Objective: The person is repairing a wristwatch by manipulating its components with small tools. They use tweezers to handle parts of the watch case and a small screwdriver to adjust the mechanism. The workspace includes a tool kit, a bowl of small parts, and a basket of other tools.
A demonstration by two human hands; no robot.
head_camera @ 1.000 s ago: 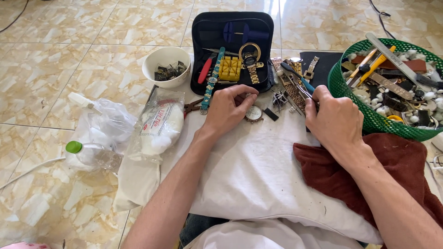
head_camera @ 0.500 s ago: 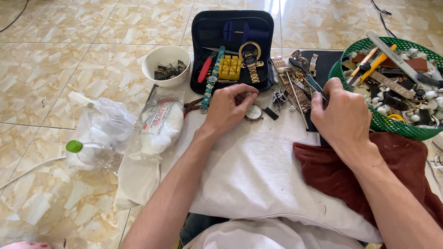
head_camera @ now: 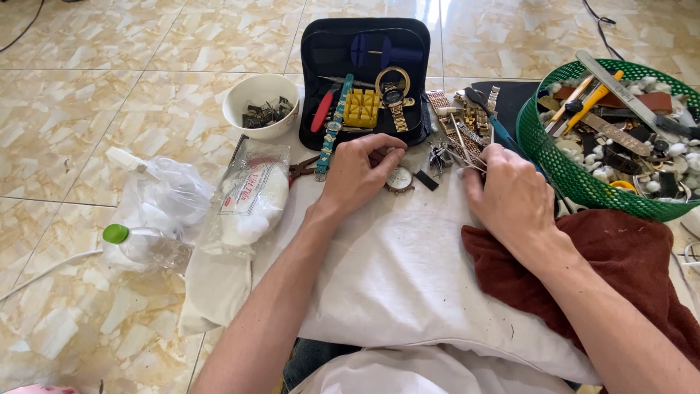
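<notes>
My left hand (head_camera: pixel 359 174) rests on the white cloth (head_camera: pixel 394 270) with its fingers curled beside a round watch case (head_camera: pixel 399 179); the fingertips touch or nearly touch its edge. My right hand (head_camera: pixel 509 195) reaches into a pile of thin metal tools and watch bands (head_camera: pixel 461 135), fingers closed around a slender metal tool there. A small dark strap piece (head_camera: pixel 426 180) lies between the two hands.
An open black tool case (head_camera: pixel 367 55) with a yellow block and a gold watch lies behind the hands. A white bowl (head_camera: pixel 260 104) sits at its left, a green basket (head_camera: pixel 561 164) of tools at right. Plastic bags and a green-capped bottle (head_camera: pixel 142 244) lie left. A maroon cloth (head_camera: pixel 620 270) lies under my right forearm.
My right hand has shifted left and a little nearer, from by the basket rim down into the pile of metal tools. My left hand has stayed by the watch case.
</notes>
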